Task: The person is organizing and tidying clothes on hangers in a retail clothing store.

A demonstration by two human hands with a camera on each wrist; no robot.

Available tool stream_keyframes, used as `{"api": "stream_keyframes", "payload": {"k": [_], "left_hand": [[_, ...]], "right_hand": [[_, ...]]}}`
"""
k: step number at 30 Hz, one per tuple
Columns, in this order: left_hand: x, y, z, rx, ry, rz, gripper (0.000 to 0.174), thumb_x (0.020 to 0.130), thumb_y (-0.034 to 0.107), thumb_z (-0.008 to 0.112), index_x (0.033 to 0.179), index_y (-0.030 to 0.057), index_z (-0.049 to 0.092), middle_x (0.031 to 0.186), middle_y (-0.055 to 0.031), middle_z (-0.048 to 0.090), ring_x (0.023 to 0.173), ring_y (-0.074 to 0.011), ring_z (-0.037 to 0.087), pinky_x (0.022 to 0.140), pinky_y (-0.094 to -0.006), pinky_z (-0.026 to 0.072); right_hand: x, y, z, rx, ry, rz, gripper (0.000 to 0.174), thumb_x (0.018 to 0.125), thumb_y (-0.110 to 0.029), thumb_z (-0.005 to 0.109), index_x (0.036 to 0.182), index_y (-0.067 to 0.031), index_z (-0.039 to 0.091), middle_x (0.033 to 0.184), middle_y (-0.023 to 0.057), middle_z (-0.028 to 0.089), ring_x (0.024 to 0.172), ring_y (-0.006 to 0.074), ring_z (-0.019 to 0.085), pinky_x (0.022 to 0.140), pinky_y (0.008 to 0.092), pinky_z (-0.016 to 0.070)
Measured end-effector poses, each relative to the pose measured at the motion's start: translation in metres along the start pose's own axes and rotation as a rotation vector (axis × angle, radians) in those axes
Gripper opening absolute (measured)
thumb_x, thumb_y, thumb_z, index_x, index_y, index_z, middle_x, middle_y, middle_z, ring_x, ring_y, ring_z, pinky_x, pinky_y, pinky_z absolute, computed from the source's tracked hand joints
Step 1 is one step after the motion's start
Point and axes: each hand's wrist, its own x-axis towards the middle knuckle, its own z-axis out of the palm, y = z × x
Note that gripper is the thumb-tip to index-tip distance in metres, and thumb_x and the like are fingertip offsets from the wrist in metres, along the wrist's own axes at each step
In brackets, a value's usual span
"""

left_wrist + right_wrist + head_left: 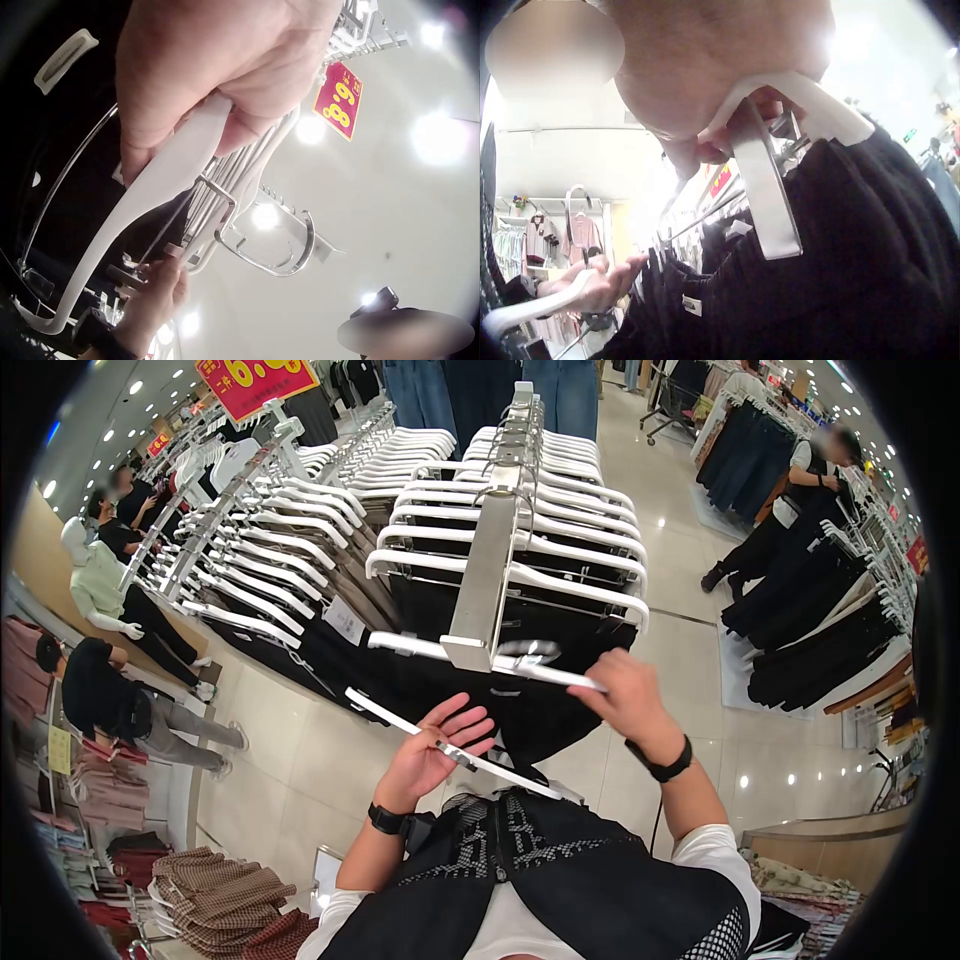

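In the head view my left hand [430, 755] is palm up in front of the vest, holding a white hanger [375, 708] between thumb and palm with the other fingers spread. That hanger's metal hook [576, 201] rises above the hand in the right wrist view. My right hand [628, 700] grips one arm of another white hanger [400, 645] at the front end of the rack. Black trousers [870, 247] with an elastic waistband hang beneath this hanger. Right beside it is the flat metal end of the rack arm [470, 650].
White hangers [590, 525] with dark trousers line the rack behind, and a second row [270, 580] stands to its left. A mannequin [100, 590] and a person in black [110, 690] are at left. Another person [800, 490] stands by a rack at right.
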Motion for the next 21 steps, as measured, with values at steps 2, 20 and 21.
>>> {"api": "stream_keyframes", "payload": {"k": [2, 20, 21], "left_hand": [[-0.004, 0.004, -0.008, -0.040, -0.013, 0.034, 0.066, 0.089, -0.001, 0.048, 0.155, 0.0046, 0.043, 0.151, -0.0245, 0.054, 0.140, -0.0432, 0.052, 0.120, -0.0655, 0.0374], [-0.002, 0.010, -0.010, -0.102, 0.028, 0.107, 0.062, 0.092, -0.004, 0.043, 0.153, 0.0027, 0.041, 0.149, -0.0258, 0.053, 0.141, -0.0440, 0.050, 0.122, -0.0634, 0.0366], [-0.001, 0.010, -0.009, -0.122, 0.044, 0.121, 0.062, 0.091, -0.005, 0.043, 0.152, 0.0026, 0.041, 0.148, -0.0257, 0.053, 0.142, -0.0443, 0.049, 0.123, -0.0631, 0.0365]], "right_hand": [[0.007, 0.000, -0.019, 0.014, 0.043, 0.049, 0.028, 0.086, -0.031, 0.081, 0.079, -0.0081, 0.068, 0.073, 0.0073, 0.060, 0.068, 0.0294, 0.061, 0.058, 0.0414, 0.0468], [0.045, -0.023, -0.019, -0.275, 0.409, -0.116, 0.026, 0.074, -0.024, 0.088, 0.089, -0.0114, 0.070, 0.081, 0.0041, 0.063, 0.078, 0.0251, 0.064, 0.063, 0.0385, 0.0520], [0.030, -0.027, -0.014, -0.257, 0.454, -0.153, 0.028, 0.073, -0.023, 0.089, 0.090, -0.0113, 0.070, 0.082, 0.0044, 0.065, 0.078, 0.0253, 0.065, 0.064, 0.0383, 0.0525]]}}
